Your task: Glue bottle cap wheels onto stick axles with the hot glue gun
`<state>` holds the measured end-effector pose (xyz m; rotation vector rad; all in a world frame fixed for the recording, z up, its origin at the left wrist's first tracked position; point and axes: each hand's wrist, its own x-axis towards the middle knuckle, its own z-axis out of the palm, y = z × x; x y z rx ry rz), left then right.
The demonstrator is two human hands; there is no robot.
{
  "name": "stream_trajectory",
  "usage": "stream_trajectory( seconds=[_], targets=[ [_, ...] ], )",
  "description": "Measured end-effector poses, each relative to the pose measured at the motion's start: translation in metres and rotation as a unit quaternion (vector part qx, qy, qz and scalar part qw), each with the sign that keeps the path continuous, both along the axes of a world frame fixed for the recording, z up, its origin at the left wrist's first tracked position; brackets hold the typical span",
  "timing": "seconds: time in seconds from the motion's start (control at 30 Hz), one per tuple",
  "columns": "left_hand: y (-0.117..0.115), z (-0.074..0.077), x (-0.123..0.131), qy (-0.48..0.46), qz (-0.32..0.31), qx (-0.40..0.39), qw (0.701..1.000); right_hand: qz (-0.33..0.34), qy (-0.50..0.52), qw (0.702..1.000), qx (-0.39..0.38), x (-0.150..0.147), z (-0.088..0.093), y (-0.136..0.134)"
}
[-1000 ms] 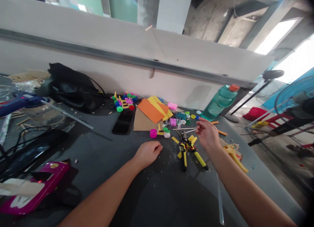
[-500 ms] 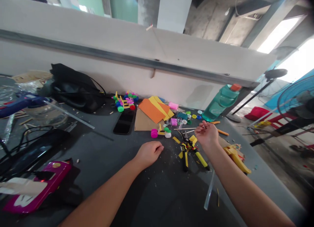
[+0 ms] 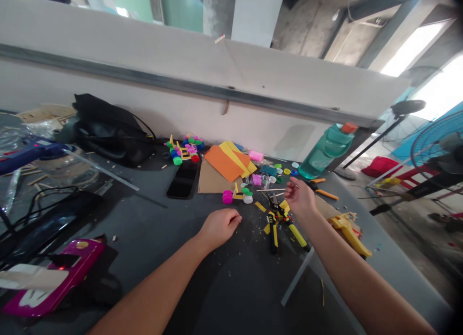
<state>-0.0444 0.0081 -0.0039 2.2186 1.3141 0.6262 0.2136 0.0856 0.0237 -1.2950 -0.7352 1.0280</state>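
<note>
My left hand (image 3: 220, 228) rests on the dark tabletop with its fingers curled closed; whatever they hold, if anything, is hidden. Just beyond it stands a small wheeled toy (image 3: 237, 195) with pink, white and green caps. Farther right, my right hand (image 3: 300, 197) is raised a little, its fingers bent inward and pressed together. I cannot make out anything in them. Beside that hand lie yellow-and-black pliers (image 3: 277, 224), handles spread. A translucent glue stick (image 3: 297, 277) lies along the right forearm. Behind the right hand are orange-handled pliers (image 3: 325, 194), partly hidden.
Orange and yellow sheets (image 3: 224, 162), bottle caps (image 3: 287, 172) and a phone (image 3: 183, 181) lie toward the wall. A green bottle (image 3: 323, 154) stands back right, near a yellow tool (image 3: 349, 234). On the left are a blue glue gun (image 3: 39, 149) and a pink power strip (image 3: 77, 262).
My right hand has shifted slightly left and down, showing more of the orange-handled pliers. The glue stick's near end has swung left. My left hand stays put.
</note>
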Motion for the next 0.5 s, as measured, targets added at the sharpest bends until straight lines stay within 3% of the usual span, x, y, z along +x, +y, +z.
stream_trajectory(
  seconds=[0.1,0.23,0.5],
  targets=[
    [0.0,0.001,0.0,0.001,0.0,-0.002,1.0,0.034,-0.154,0.988,-0.001,0.004,-0.013,0.009],
    [0.0,0.0,0.0,0.001,0.004,-0.001,1.0,0.073,-0.332,0.94,-0.01,0.008,-0.025,0.028],
    [0.001,-0.003,0.0,-0.001,0.0,0.001,1.0,0.15,-0.507,0.849,-0.021,-0.005,-0.029,0.053]
  ],
)
